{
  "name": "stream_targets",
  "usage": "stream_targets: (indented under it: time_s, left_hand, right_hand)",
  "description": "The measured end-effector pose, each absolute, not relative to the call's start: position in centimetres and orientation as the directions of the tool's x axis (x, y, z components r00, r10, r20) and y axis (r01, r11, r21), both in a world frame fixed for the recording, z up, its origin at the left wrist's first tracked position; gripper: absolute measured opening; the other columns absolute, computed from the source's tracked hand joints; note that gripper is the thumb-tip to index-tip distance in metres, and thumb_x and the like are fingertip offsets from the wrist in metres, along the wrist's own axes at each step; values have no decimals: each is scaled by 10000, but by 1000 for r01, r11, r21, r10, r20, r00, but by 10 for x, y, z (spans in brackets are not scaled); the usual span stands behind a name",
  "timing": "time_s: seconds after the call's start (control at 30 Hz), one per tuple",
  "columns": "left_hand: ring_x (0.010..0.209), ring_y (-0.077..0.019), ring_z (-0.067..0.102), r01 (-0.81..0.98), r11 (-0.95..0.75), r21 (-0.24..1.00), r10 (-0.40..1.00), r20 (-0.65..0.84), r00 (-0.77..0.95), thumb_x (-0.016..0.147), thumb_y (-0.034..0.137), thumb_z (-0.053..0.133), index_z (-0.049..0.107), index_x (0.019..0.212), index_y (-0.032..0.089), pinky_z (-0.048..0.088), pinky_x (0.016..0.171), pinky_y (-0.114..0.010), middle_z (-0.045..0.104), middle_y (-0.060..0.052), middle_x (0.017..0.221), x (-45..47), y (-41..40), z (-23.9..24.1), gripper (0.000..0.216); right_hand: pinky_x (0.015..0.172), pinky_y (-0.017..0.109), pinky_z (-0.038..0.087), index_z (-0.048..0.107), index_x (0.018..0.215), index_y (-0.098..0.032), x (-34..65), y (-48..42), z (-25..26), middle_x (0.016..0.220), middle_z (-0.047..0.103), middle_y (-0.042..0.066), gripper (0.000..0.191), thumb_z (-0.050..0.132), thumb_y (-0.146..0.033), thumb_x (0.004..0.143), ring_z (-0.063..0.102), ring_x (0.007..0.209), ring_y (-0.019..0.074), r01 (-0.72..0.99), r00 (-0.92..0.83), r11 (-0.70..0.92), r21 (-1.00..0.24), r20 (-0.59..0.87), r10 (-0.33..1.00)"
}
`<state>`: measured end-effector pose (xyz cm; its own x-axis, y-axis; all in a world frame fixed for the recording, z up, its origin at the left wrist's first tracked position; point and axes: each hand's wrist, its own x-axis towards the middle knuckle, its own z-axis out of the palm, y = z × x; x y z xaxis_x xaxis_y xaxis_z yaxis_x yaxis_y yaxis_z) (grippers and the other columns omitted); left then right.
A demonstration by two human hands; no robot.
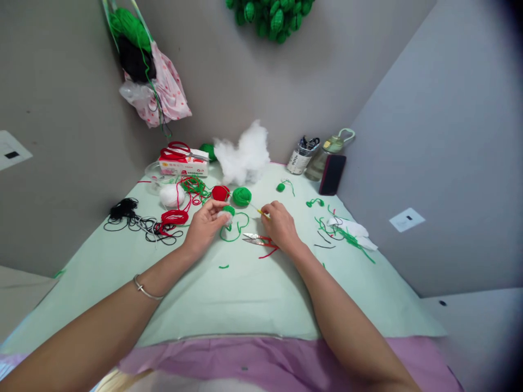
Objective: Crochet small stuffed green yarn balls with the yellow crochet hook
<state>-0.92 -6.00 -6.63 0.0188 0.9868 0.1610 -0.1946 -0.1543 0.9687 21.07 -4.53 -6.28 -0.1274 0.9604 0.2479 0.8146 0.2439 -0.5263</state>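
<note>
My left hand [207, 224] pinches a small green crocheted piece [229, 209] with a tuft of white stuffing [224, 219] at its side. A loop of green yarn [241, 231] trails from the piece onto the table. In my right hand [280, 224] is a crochet hook [261, 212] with a yellow handle, its thin tip pointing left toward the green piece but apart from it. Thread snips [257, 239] with orange handles lie just under my right hand, beside a red yarn scrap [268, 253]. Behind the hands sit a green yarn ball [242, 196] and a red yarn ball [220, 193].
A heap of white fiberfill [243, 155] stands at the back. Red scissors [177, 151] rest on a tissue box [183, 164]. Tangled black yarn [125, 209] lies left. A phone [332, 175], a bottle [321, 160], a pen cup [300, 158] and green scraps [351, 237] are right.
</note>
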Motion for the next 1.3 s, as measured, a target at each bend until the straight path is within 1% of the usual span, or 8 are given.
stream_targets:
  time_s: [0.07, 0.17, 0.27, 0.37, 0.67, 0.97, 1.17, 1.3]
  left_hand:
    - [703, -141, 617, -179, -161, 971, 986, 166, 12, 687, 301, 808, 656, 952, 189, 509, 668, -275, 664, 13, 825, -9, -60, -66, 325]
    - [757, -151, 628, -160, -170, 972, 985, 174, 9, 687, 291, 801, 676, 952, 185, 503, 689, -274, 686, -8, 887, -10, -61, -67, 312]
    - [789, -152, 632, -150, -181, 972, 983, 184, 7, 684, 276, 800, 668, 941, 185, 498, 716, -273, 686, -11, 920, -10, -61, -68, 303]
    - [795, -148, 637, -143, -186, 972, 982, 189, 6, 692, 269, 797, 650, 950, 189, 492, 731, -273, 670, -4, 937, -10, -61, -69, 307]
    - [776, -155, 633, -117, -192, 974, 981, 194, 13, 687, 288, 791, 638, 949, 193, 497, 740, -291, 665, -6, 919, -8, -62, -69, 318]
    - [811, -151, 607, -86, -229, 970, 974, 227, -22, 702, 279, 787, 629, 917, 206, 480, 766, -280, 651, 0, 908, -5, -66, -70, 277]
    - [831, -161, 637, -96, -219, 971, 976, 220, -5, 740, 318, 759, 602, 966, 210, 503, 786, -292, 656, -4, 931, -1, -68, -72, 296]
    - [726, -161, 643, -103, -212, 972, 976, 217, 35, 768, 334, 727, 582, 923, 206, 507, 714, -292, 650, 14, 811, 2, -66, -71, 248]
  right_hand:
    - [792, 325, 409, 615, 1001, -200, 206, -52, -54, 1048, 635, 99, 174, 457, -198, 929, 547, 949, 221, 767, -121, 268, -582, 279, 953]
    - [676, 281, 417, 578, 1045, -205, 196, -65, -41, 855, 643, 20, 188, 435, -261, 936, 528, 716, 158, 662, -174, 304, -684, 255, 951]
    - [566, 250, 355, 577, 1160, -201, 186, -78, -33, 647, 486, -58, 285, 422, -288, 937, 418, 582, 131, 435, -285, 284, -855, 169, 944]
    - [524, 247, 258, 634, 1137, -178, 178, -84, -32, 592, 313, -84, 330, 469, -400, 957, 288, 538, 110, 196, -395, 164, -967, 75, 916]
    - [489, 239, 184, 691, 1046, -166, 170, -85, -37, 537, 305, -89, 323, 527, -423, 938, 237, 489, 89, 167, -477, -12, -986, -92, 874]
    - [432, 221, 125, 690, 962, -156, 169, -80, -38, 486, 263, -121, 236, 628, -361, 862, 113, 453, 72, -133, -543, -364, -922, -239, 805]
    - [444, 230, 151, 660, 970, -164, 167, -78, -43, 533, 211, -115, 242, 538, -361, 904, 97, 465, 85, -123, -513, -301, -946, -200, 835]
    - [476, 250, 180, 631, 927, -178, 162, -83, -40, 533, 238, -103, 216, 477, -329, 929, 149, 468, 98, -28, -432, -177, -984, -148, 890]
